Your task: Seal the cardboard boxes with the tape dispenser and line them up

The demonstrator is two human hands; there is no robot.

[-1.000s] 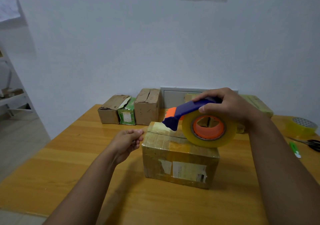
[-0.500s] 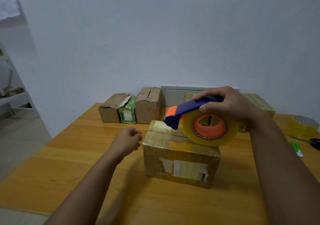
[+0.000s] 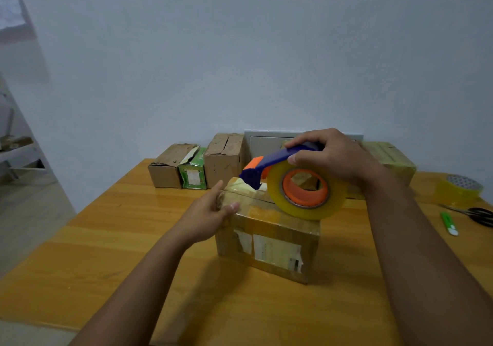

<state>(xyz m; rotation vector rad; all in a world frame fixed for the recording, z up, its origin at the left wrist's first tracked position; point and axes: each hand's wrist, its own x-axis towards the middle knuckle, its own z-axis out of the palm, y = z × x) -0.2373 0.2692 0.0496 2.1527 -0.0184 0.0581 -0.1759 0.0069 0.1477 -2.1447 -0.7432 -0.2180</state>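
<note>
One cardboard box [image 3: 269, 236] is sitting mid-table [image 3: 106, 239], the tape dispenser [image 3: 298, 185] resting on its top. The right hand [image 3: 333, 159] is gripping the dispenser's blue handle; the left hand [image 3: 210, 209] is touching the box's left edge with fingers relaxed. Three more boxes [image 3: 197, 167] are lining the wall, a spare tape roll [image 3: 458, 189] lying far right.

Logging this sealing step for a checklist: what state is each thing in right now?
Front box: flaps closed, on the table.
Tape dispenser: gripped by right hand, resting on the box top.
Left hand: open, touching the box's left edge.
Spare tape roll: lying flat.
Scissors: closed.
</note>
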